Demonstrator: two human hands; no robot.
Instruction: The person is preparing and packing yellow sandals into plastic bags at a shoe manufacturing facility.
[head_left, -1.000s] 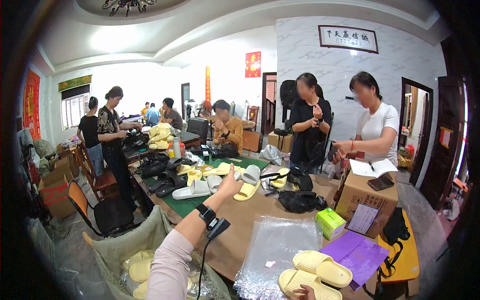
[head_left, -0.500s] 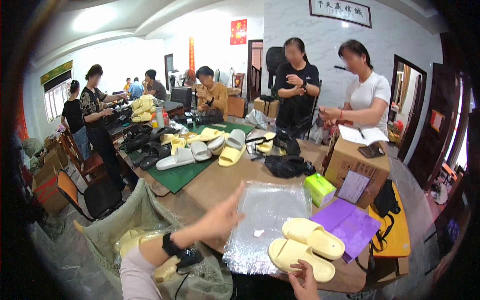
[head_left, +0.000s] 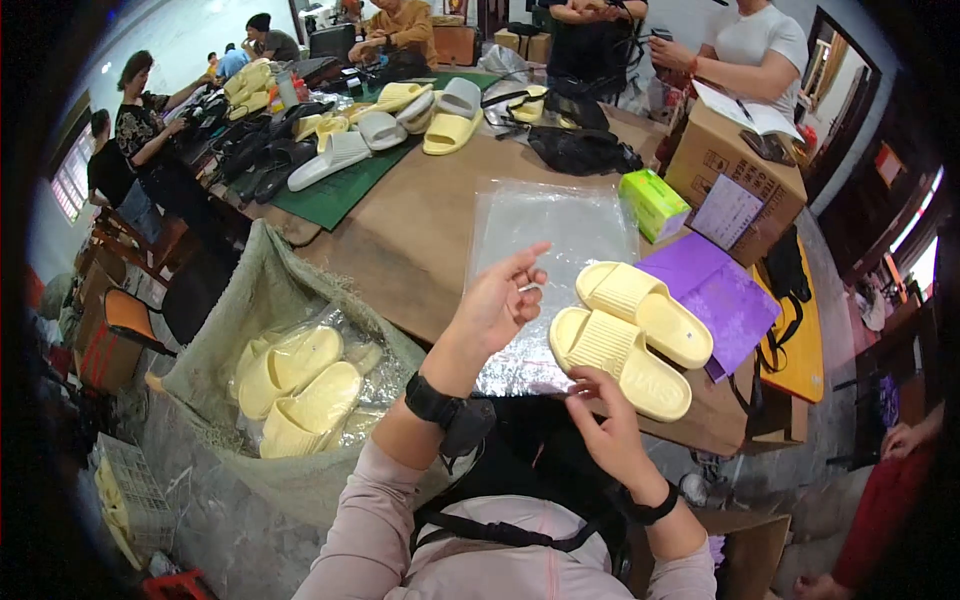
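A pair of pale yellow slide slippers [head_left: 640,345] lies side by side on the right part of a flat stack of clear plastic bags [head_left: 550,225] at the table's near edge. Above the left part of the stack hovers my left hand [head_left: 500,305], its index finger stretched out, the others loosely bent, nothing in it. Beside the nearer slipper, at the stack's near edge, is my right hand [head_left: 612,425]. Its thumb and fingers are apart and it holds nothing I can see; whether it touches the plastic I cannot tell.
Bagged yellow slippers [head_left: 310,390] fill an open woven sack [head_left: 225,440] at my left. Right of the stack are a purple sheet [head_left: 715,290], a green packet [head_left: 652,203] and a cardboard box [head_left: 730,185]. More slippers [head_left: 370,140] lie farther back; people stand around the table.
The view has tilted down, showing more of the sack and my lap. My left hand has bent its fingers in over the bags. My right hand has shifted left along the nearer slipper.
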